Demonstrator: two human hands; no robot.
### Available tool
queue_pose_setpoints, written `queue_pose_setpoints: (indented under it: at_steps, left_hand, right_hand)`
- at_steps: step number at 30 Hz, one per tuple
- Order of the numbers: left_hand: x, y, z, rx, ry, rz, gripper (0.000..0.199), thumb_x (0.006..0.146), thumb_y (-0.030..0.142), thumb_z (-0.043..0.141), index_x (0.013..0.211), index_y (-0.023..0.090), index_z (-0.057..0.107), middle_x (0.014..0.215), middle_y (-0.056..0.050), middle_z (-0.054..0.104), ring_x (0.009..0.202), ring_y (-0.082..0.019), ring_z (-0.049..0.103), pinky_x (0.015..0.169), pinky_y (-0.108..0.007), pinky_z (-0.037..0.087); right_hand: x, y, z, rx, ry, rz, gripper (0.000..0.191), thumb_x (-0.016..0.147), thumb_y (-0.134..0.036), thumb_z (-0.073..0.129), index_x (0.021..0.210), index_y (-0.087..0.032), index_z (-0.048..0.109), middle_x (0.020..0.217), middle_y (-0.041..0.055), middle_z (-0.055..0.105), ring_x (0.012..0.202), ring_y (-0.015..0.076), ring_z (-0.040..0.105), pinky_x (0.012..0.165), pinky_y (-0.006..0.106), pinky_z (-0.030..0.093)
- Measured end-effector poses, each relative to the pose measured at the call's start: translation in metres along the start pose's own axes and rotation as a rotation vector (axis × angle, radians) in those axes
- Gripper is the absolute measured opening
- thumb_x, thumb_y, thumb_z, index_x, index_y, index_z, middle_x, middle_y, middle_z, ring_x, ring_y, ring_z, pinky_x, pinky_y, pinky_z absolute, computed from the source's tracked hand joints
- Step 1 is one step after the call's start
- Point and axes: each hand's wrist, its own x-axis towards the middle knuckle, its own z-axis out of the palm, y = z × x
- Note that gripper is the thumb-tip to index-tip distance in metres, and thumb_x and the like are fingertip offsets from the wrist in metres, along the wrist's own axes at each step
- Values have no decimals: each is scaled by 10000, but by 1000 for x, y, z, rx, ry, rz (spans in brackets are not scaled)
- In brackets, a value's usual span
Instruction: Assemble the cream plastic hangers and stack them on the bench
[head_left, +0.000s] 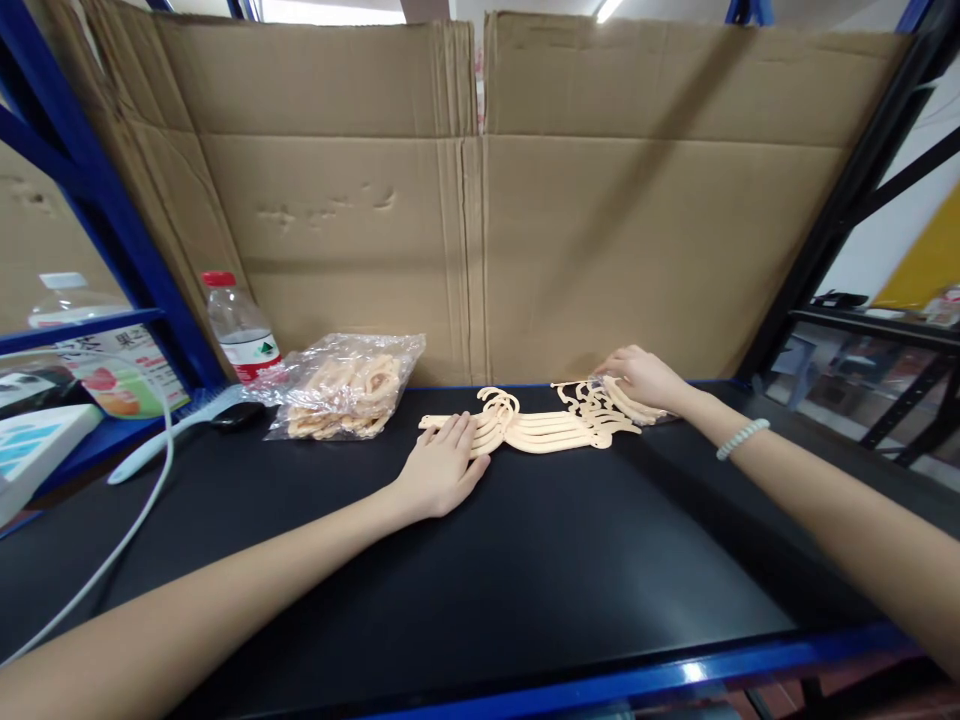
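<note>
A row of cream plastic clothes hangers (551,432) lies overlapped on the black tabletop, hooks towards the back. My left hand (444,465) rests flat on the left end of this row, fingers stretched out. Farther right and back, a second heap of cream hangers (634,402) touches the row, with several hooks tangled between the two. My right hand (637,375) is over this heap, its fingers bent down and closed on a hanger there; the fingertips are partly hidden.
To the left sits a clear plastic bag (349,388) of cream pieces. Beside it stand a red-capped bottle (244,335) and a pale blue handled object (176,435). A white cable (161,470) crosses the left side. Cardboard (660,220) walls off the back of the black table (525,580).
</note>
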Motion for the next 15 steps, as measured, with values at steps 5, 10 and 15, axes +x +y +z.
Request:
queue_pose_setpoints:
  at_steps: [5,10,15]
  left_hand:
    - [0,0,0,-6,5,-3,628,954,426,249,1432,25,330,1499,-204,290,1407,-328,244,1100,-525,258]
    - [0,-1,2,0,15,0,609,957,435,255,1430,64,351,1502,-191,289,1408,-320,246,1104,-521,256]
    - [0,0,1,10,-10,-18,649,951,456,228,1440,42,325,1513,-176,272,1415,-310,231,1117,-500,247]
  right_hand:
    - [9,13,10,-64,-155,-112,446,745,-26,453,1070,-205,700,1119,117,633,1062,285,519,822,383,413]
    - [23,6,25,-67,-236,-177,555,673,25,470,1131,-217,672,1223,101,585,1081,262,533,809,345,422]
    - [38,5,29,-70,-298,-178,520,627,23,534,1045,-234,705,1198,67,606,1054,239,561,762,301,441]
